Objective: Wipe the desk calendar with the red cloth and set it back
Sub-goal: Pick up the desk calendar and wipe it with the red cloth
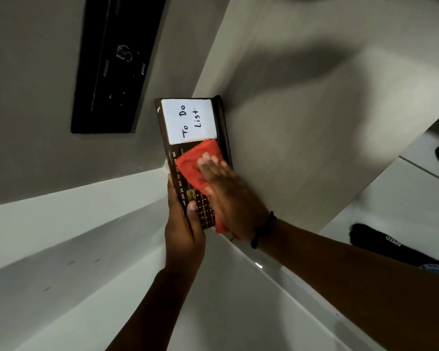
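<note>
Item: desk calendar (173,158), dark brown, long and narrow, held up off the pale worktop (302,110) with its far end just over the worktop's edge. Month names from MAY to DEC run in pale letters along the side nearest the left grip; a grid of small gold date tiles sits beside that grip.

Left hand (184,231): grasping the calendar's near end, thumb (192,207) laid across the front face at the month strip, fingers wrapped behind and hidden. Grip clenched on the calendar.

Right hand (223,188): flat, palm down, fingers stretched out and blurred, pressing the red cloth (197,164) against the calendar's face. The hand is not closed round the cloth; it pins it under the palm and fingers. A dark cord bracelet (262,230) circles this wrist.

Red cloth: bunched, spread from under the right palm out past the fingertips, its far edge touching the white note; a corner hangs below the heel of the hand.

White note (189,121): square card on the calendar's far half, beyond both grips, handwritten "To Do List".

Surroundings: black wall panel (114,62) well beyond the left grip; dark shoe (380,243) on the tiled floor (403,203), out past the right forearm
</note>
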